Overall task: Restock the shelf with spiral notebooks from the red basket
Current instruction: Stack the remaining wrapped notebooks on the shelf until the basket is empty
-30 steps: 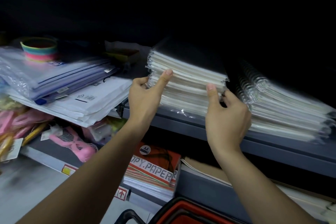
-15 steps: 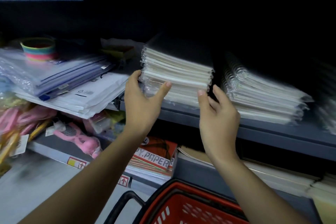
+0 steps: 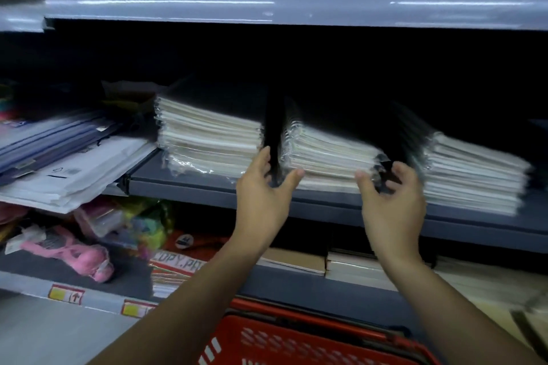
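Three stacks of wrapped notebooks lay on the shelf [image 3: 326, 201] ahead of me, and the middle stack [image 3: 329, 154] sat right between my hands. My left hand [image 3: 262, 198] was spread wide with nothing in it, its fingertips reaching into the dark gap at that stack's left corner and its thumb near the front edge; whether skin touched plastic I could not tell through the blur. My right hand [image 3: 393, 201] was half curled and also empty, its fingers at the stack's right front corner, just short of the right stack [image 3: 474, 175]. The left stack [image 3: 210, 139] stood beyond my left hand, a little farther off. The middle stack ran away from me into the shelf, spiral edge on its left, so its short front side faced me, about equally near both hands. The red basket [image 3: 296, 338] was below my forearms, close to my body, so I judged any fresh notebooks would have to come from down there and up.
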Tool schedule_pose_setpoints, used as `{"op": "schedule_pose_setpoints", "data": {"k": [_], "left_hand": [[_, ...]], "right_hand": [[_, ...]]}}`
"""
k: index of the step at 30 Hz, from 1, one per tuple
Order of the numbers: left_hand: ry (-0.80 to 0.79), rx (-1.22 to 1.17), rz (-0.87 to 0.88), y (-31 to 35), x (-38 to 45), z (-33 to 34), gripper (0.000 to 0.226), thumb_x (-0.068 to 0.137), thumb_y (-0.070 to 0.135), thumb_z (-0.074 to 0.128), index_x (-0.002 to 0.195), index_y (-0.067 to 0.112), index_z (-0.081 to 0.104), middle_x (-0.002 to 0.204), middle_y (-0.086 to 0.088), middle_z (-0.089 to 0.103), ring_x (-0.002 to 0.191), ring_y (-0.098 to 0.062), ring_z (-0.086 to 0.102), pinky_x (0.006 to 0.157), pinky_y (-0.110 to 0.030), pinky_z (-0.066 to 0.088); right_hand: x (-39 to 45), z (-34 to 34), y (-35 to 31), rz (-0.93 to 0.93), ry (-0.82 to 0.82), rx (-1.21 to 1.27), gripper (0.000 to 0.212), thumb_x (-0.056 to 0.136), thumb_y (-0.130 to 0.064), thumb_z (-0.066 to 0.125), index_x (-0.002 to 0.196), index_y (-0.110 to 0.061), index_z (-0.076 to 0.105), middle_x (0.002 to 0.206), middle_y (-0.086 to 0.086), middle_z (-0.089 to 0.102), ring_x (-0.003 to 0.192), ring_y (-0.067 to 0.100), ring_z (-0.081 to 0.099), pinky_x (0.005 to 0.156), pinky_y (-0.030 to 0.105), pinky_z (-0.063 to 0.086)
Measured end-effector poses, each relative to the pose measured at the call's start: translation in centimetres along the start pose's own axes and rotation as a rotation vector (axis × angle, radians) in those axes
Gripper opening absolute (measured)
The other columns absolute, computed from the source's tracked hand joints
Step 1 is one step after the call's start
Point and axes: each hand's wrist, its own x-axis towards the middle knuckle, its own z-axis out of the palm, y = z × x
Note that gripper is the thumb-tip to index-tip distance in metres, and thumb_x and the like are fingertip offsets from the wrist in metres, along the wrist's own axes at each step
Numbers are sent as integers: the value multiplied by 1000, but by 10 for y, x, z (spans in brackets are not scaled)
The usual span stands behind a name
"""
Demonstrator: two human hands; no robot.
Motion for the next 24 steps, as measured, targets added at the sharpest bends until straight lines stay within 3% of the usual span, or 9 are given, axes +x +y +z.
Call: {"op": "schedule_pose_setpoints", "data": {"k": [2,4,7,9,12,15,18,22,24], "left_hand": [[5,-1,1,-2,7,14,62,87,29,76,142,13,52,108,33,67,108,15,58,101,-21,47],[42,-12,3,-7,15,23,52,88,26,75,135,10,59,78,47,62,87,27,57,90,-12,46],[83,-88,-5,-14,27,29,62,85,25,79,139,8,56,112,22,70,106,12,60,102,-17,47],[97,-142,-26,-18,34,31,61,83,23,79,138,8,56,118,13,69,108,6,62,105,-18,46],[96,-178,-71,-22,45,35,55,85,22,78,136,11,60,115,11,72,115,-2,64,109,-28,47],[28,-168,-60,-22,47,32,51,86,20,77,134,18,61,107,22,70,111,2,65,108,-27,47],[-15,-95,-41,-22,43,30,65,81,17,81,140,22,55,109,23,68,108,5,63,105,-24,47],[47,-27,-8,-19,39,36,63,84,13,79,141,25,54,103,29,64,105,8,62,106,-25,48],[106,-4,26,-19,26,38,60,88,15,75,142,28,51,107,31,60,105,15,57,103,-16,45]], "right_hand": [[15,-1,5,62,-92,66,80,87,-44,74,152,-14,39,139,-2,56,121,11,54,106,34,46],[25,0,9,76,-150,113,76,84,-44,77,147,-14,47,121,-8,60,111,5,57,100,25,44],[31,5,18,28,-96,81,43,82,-45,79,111,-14,73,86,-8,67,82,8,61,81,30,51],[31,10,21,-24,-26,46,40,81,-46,80,91,-8,72,71,2,68,71,22,65,77,43,56],[28,17,14,-38,37,21,56,80,-43,81,94,9,65,84,21,72,86,40,69,84,52,56],[29,17,17,-41,6,-12,58,81,-46,79,109,4,68,91,15,75,91,34,71,92,50,55],[27,11,19,-50,-78,-25,58,85,-37,79,129,-4,64,104,12,75,100,29,70,98,44,54],[32,11,20,-47,-43,40,36,84,-24,81,102,4,68,87,5,74,90,29,71,90,48,57],[34,9,22,-35,-112,29,32,85,-25,80,108,-4,71,81,-13,69,82,7,70,87,29,58]]}}
